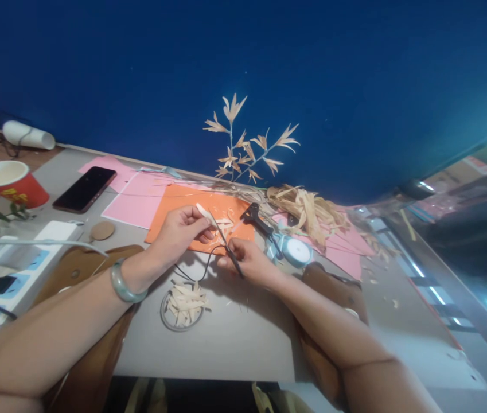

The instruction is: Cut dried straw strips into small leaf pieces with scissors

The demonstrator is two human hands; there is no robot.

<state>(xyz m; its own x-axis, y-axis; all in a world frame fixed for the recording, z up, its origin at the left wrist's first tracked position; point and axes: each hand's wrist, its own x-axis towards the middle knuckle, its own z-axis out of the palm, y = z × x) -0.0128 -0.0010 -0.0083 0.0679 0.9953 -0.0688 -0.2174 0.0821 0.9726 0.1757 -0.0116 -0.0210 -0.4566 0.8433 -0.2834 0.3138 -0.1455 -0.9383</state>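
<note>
The left hand and right hand meet close together above the middle of the grey table. A bare stretch of tabletop runs from just near of them to the table's near edge. A round dish of pale cut slivers sits just near of the left wrist. Far of the hands room is tighter: the orange sheet lies under the left fingers, with a black glue gun and a white ribbon spool just beside the right hand on its far right. The left forearm comes in from the near left, a green bangle on the wrist, and thumb and fingers pinch a pale leaf strip that points to the far right. The right forearm comes from the near right, and its fingers are closed on a dark wire that slants up to meet the strip and loops back under the hands. The strip is narrow, flat and straw-coloured. Farther out, pink paper, a phone and a red cup lie to the left. A heap of dried husk lies far right, and a leafed sprig stands against the blue wall.
</note>
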